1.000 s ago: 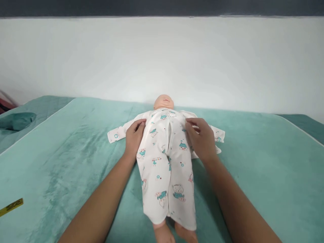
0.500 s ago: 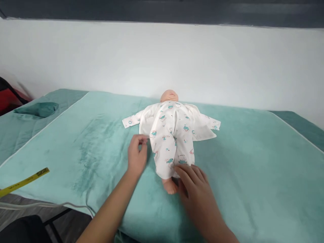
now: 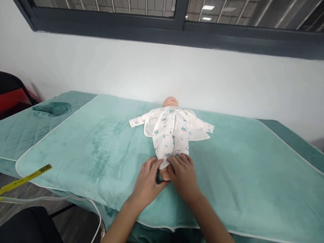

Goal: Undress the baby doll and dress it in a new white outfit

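Note:
A baby doll lies on its back, its head toward the wall. It wears a white printed jacket with the sleeves spread and the front flaps folded outward, and matching baby trousers drawn high over the chest. My left hand is curled at the left leg's hem, fingertips on the cloth and thumb below the doll's foot. Closed over the lower trouser legs, my right hand grips the cloth near the same hem. The doll's other foot is hidden behind my right hand.
A green plush cover spreads under the doll. Beyond it stand a white wall and a dark window frame. At the left are a yellow tape strip, a white cable, a black chair and a red-and-black bag.
My left hand has moved from beside the doll's hip down to the trouser hem. My right hand has closed on the lower trouser legs. The view has tilted up, showing more window.

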Action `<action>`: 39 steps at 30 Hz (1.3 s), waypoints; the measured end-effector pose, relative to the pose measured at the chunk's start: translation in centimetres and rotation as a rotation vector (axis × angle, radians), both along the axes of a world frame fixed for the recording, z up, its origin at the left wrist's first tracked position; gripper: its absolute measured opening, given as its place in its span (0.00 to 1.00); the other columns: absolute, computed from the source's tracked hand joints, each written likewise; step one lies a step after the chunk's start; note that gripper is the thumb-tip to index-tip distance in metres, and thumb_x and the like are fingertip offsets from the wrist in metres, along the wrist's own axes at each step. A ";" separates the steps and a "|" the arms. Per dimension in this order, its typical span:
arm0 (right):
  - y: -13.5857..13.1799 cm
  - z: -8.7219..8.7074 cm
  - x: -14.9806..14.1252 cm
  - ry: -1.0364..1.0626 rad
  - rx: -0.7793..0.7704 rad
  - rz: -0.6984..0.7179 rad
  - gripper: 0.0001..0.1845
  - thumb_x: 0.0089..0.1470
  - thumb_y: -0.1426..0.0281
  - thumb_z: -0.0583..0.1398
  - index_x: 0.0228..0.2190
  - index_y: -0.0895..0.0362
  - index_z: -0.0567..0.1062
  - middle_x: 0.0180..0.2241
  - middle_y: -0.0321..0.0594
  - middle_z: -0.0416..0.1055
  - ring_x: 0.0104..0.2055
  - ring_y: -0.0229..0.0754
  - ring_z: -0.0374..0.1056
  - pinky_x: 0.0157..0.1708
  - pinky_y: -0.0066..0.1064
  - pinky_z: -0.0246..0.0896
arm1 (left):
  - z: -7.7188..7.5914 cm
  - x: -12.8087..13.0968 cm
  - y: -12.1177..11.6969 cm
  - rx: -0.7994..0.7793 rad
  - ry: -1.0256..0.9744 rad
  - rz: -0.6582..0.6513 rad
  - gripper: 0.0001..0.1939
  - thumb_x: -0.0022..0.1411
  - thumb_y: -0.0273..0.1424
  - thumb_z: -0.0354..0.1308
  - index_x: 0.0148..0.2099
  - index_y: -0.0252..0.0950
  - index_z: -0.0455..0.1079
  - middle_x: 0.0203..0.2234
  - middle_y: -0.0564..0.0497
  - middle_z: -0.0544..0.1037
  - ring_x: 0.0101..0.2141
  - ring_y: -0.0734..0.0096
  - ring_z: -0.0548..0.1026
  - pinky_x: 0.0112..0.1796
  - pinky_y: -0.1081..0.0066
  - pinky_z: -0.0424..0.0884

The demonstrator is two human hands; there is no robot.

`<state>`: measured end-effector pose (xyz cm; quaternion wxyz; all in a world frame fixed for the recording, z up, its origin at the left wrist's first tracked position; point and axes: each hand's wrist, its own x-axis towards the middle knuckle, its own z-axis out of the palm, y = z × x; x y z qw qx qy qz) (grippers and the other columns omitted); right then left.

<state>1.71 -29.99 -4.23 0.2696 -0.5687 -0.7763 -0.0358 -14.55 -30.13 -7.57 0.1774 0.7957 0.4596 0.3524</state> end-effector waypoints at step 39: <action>-4.8 0.2 0.9 0.220 -0.061 0.210 0.10 0.54 0.80 0.57 0.35 0.53 0.69 0.33 0.37 0.72 0.40 0.43 0.66 0.52 0.45 0.59 | -1.3 1.2 -3.2 0.119 -0.282 0.122 0.04 0.63 0.26 0.55 0.36 0.38 0.61 0.28 0.54 0.69 0.30 0.73 0.71 0.32 0.72 0.70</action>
